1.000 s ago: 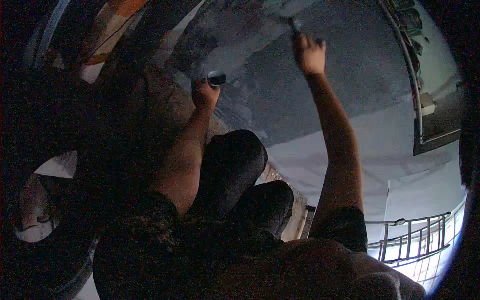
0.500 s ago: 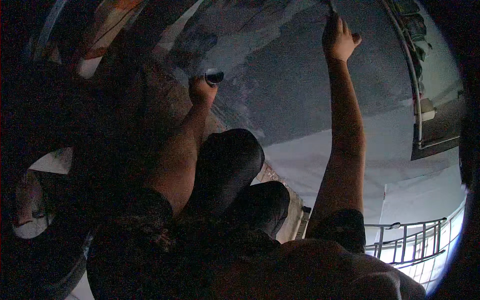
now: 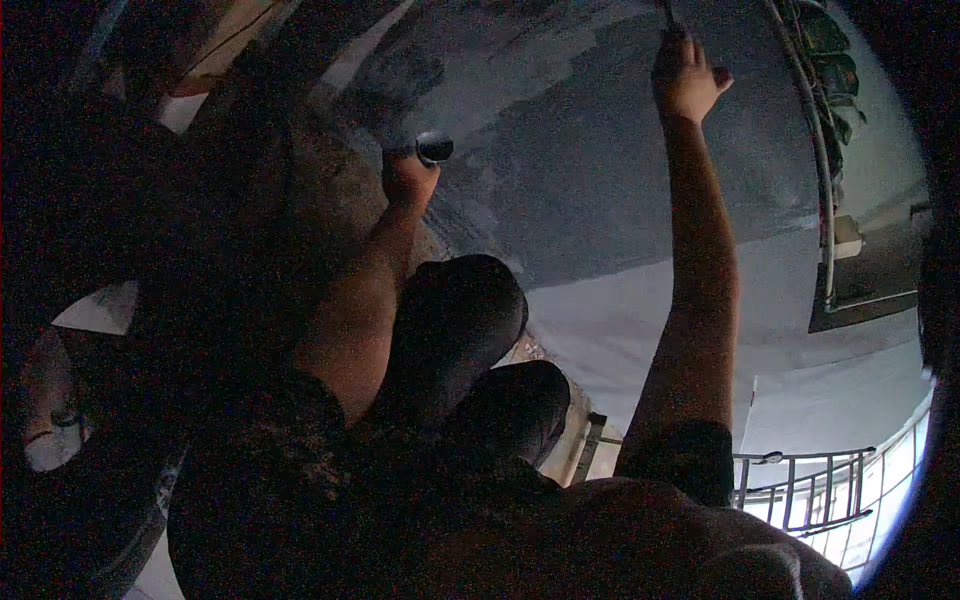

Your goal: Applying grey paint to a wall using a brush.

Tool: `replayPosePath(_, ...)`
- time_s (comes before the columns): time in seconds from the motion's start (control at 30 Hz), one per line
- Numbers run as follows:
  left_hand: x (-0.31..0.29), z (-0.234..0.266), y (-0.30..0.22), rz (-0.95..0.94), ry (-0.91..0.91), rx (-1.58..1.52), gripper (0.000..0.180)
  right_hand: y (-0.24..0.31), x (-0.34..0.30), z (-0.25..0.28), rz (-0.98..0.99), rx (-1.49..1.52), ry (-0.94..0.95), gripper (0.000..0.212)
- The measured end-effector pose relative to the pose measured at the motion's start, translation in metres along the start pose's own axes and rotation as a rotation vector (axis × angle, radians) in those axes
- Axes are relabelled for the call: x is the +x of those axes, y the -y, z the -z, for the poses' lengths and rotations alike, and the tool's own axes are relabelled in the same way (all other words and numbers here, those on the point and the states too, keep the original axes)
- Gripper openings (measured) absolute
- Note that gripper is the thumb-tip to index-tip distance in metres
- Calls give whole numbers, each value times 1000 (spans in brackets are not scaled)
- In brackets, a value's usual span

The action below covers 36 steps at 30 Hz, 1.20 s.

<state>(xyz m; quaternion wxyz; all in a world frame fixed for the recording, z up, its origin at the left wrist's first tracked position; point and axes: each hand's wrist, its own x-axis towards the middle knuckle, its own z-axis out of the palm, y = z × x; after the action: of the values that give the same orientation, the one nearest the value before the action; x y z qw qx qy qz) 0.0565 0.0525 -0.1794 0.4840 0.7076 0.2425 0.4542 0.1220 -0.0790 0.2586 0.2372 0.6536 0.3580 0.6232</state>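
Left hand point(image 3: 408, 182): fingers wrapped round a dark, round-mouthed, cup-like container w/ pale rim point(image 3: 435, 150), left of centre and ahead of the knees; contents too dark to tell.
Container handling: prob. light, stiff-walled, smooth, a bit slippery if wet; hold round the side below the rim — mouth level.
Right hand point(image 3: 690, 90): fingers closed on a slim, dark, stick-like tool point(image 3: 671, 14), one digit standing out to the right.
Tool location: upper right of centre, over the grey part of the wall; far end cut off by the top edge, so tip type n/a.
Tool handling: prob. light, stiff in the shank; grip at the handle, keep fingers clear of the tip.
Wall finish: matte dark grey area point(image 3: 620, 180), patchy w/ streaked, paler marks at upper left; smooth white area point(image 3: 620, 310) adjoining, border slightly uneven.
Right-side fittings: thin pale pipe point(image 3: 825, 180), bent by the lens; small whitish boxy fitting point(image 3: 847, 236) beside it.
Lower right: metal railing w/ bars point(image 3: 822, 490), rigid, backlit.
Legs: dark fabric trousers point(image 3: 465, 310), knees bent.
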Motion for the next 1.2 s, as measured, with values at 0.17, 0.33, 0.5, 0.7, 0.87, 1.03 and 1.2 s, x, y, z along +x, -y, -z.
replayPosePath(0.17, -3, 11, 17, 72, 62, 45, 35, 20, 2, -27, 220, -46, 119, 29)
replayPosePath(0.33, 0, 2, 13, -55, -54, 3, 27, 19, -3, -32, 323, -43, 106, 30)
replayPosePath(0.5, -6, -5, 26, -12, -55, 96, 30, 7, 28, -17, 70, -11, 11, 32)
replayPosePath(0.7, -2, 18, -5, -111, -154, 90, 34, 6, 4, -41, 254, -155, 122, 35)
replayPosePath(0.87, -11, 21, 26, 33, -9, -13, 24, 50, 30, 2, 190, 24, 119, 35)
replayPosePath(1.03, -4, 2, 11, -43, -71, 28, 24, -4, 39, -18, 44, 32, -37, 36)
replayPosePath(1.2, -9, -5, 22, 19, -84, 11, 30, 15, 25, -34, 76, 77, 65, 31)
